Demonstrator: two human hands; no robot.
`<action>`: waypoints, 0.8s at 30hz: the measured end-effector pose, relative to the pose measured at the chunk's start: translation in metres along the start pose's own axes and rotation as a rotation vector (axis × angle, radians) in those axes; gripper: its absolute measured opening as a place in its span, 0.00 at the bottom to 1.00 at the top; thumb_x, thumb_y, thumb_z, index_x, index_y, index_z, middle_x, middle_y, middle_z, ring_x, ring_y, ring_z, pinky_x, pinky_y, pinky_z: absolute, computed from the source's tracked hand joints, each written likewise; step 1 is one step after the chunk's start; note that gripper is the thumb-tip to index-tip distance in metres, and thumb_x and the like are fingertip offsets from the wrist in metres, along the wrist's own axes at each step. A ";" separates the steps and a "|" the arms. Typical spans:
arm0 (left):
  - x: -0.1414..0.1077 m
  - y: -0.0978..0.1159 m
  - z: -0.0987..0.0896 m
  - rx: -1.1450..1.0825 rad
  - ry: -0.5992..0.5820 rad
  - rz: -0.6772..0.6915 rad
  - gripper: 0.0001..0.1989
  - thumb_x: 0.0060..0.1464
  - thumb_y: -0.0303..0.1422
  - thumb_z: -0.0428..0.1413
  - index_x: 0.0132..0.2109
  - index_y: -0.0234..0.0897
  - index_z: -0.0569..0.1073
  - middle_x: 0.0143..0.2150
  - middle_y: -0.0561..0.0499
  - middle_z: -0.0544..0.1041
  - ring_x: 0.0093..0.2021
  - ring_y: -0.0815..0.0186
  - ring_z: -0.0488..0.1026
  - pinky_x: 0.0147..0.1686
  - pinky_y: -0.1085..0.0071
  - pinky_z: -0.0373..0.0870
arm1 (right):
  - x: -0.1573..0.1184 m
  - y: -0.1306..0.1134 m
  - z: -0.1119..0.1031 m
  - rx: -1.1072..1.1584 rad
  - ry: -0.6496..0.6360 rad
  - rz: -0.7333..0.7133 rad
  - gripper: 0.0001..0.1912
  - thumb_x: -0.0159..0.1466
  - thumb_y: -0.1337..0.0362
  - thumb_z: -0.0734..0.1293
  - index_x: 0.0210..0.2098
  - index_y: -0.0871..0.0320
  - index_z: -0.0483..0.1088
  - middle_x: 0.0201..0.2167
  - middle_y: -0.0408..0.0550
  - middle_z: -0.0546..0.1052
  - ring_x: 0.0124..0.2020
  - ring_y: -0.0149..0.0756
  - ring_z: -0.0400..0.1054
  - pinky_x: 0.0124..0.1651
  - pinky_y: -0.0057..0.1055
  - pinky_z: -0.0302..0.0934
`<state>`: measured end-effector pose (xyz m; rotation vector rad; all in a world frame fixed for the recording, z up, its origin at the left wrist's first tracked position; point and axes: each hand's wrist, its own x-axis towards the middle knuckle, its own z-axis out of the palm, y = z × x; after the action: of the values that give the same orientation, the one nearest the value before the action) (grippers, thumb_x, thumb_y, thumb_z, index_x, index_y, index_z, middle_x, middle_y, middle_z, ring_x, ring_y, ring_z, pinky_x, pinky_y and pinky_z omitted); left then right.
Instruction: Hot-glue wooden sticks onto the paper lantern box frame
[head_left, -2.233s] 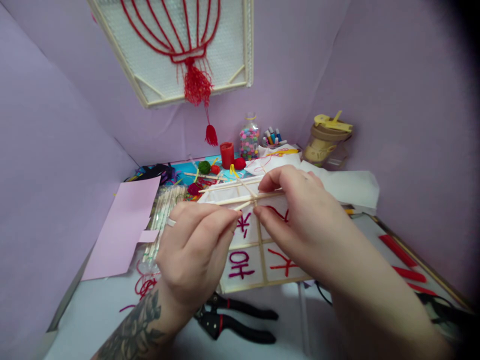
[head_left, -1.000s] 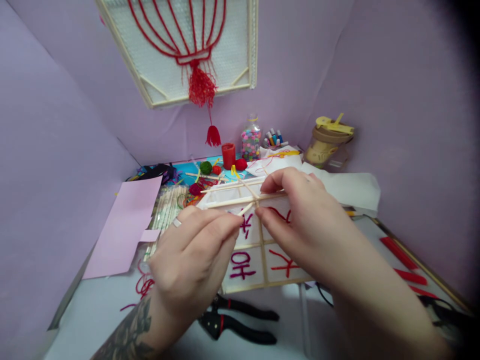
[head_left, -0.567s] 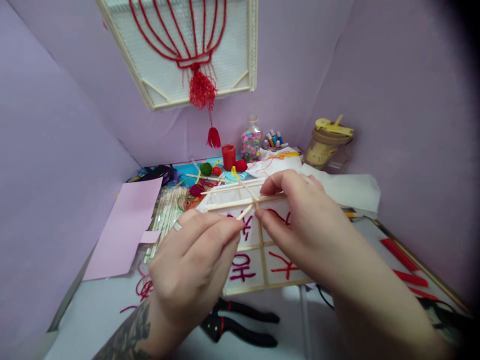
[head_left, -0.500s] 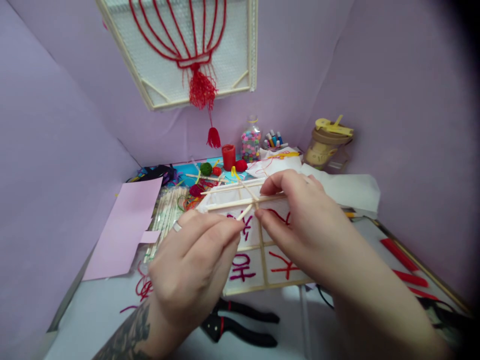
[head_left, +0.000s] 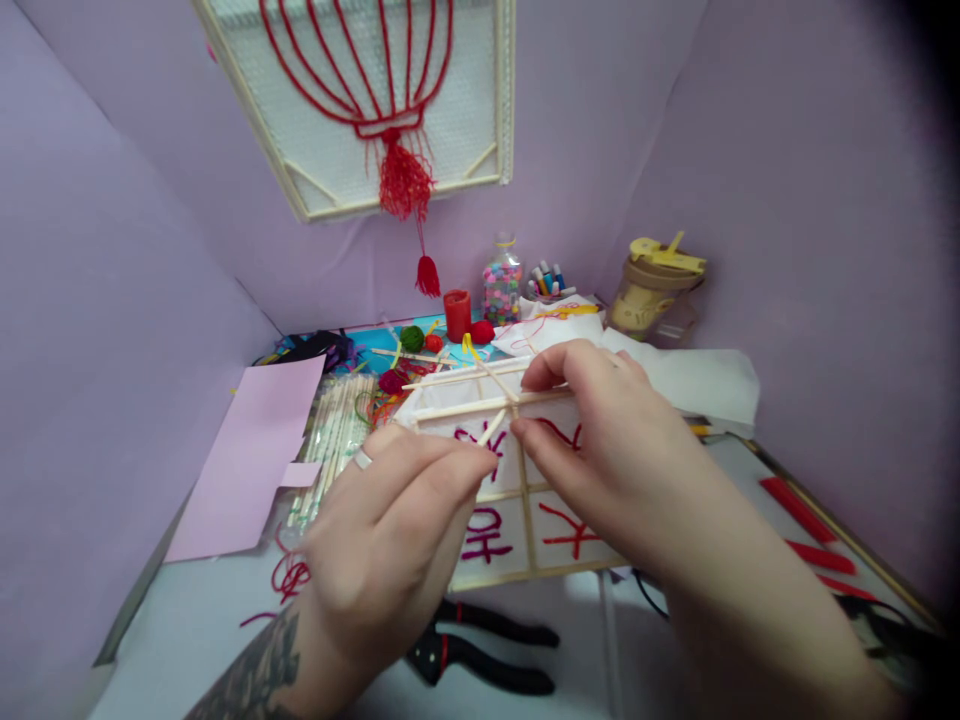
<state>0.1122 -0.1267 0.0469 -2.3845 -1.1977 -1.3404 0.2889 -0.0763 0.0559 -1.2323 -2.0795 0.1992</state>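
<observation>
A short, pale wooden stick (head_left: 491, 430) is pinched between the thumb and fingers of my left hand (head_left: 405, 510), its tip pointing up toward the frame joint. My right hand (head_left: 592, 420) grips the top bar of a lantern-like box frame (head_left: 527, 530) built from wooden sticks, with white panels. Purple and red characters made of yarn or similar cord mark the panels. A thin stick with a yellow ribbon loop (head_left: 469, 347) crosses the top of the frame near my right fingertips. The stick's tip sits close below that crossing; whether it touches, I cannot tell.
Black pliers-like cutters (head_left: 487, 645) lie in front of the frame. Left are a bag of sticks (head_left: 334, 430) and pink paper (head_left: 251, 460). Behind stand a red candle (head_left: 457, 315), a jar of pompoms (head_left: 502, 280) and a brown cup (head_left: 652, 285). Red strips (head_left: 799, 510) lie right.
My left hand has shifted slightly to the right with the stick. My right hand and the frame hold almost the same position.
</observation>
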 end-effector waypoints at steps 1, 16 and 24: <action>-0.001 0.000 0.000 -0.010 -0.003 0.008 0.12 0.52 0.14 0.61 0.43 0.27 0.77 0.39 0.47 0.79 0.40 0.67 0.74 0.43 0.68 0.72 | 0.000 0.000 0.000 0.001 -0.001 0.002 0.08 0.62 0.71 0.63 0.40 0.54 0.61 0.36 0.46 0.72 0.39 0.42 0.66 0.49 0.53 0.62; -0.001 -0.004 0.001 0.011 0.000 0.061 0.14 0.52 0.13 0.59 0.45 0.27 0.75 0.42 0.43 0.78 0.43 0.62 0.74 0.46 0.63 0.73 | -0.001 0.001 -0.001 0.000 -0.012 0.011 0.07 0.62 0.70 0.62 0.39 0.54 0.61 0.37 0.47 0.72 0.40 0.42 0.66 0.51 0.51 0.61; 0.008 -0.008 -0.017 -0.032 -0.024 -0.165 0.10 0.57 0.18 0.57 0.39 0.38 0.75 0.36 0.54 0.78 0.36 0.70 0.75 0.36 0.74 0.74 | -0.001 0.001 -0.001 -0.014 -0.019 0.022 0.07 0.62 0.69 0.62 0.40 0.54 0.61 0.38 0.47 0.73 0.41 0.43 0.66 0.51 0.50 0.60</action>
<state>0.0973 -0.1248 0.0612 -2.3746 -1.4174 -1.3908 0.2906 -0.0764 0.0558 -1.2664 -2.0878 0.2076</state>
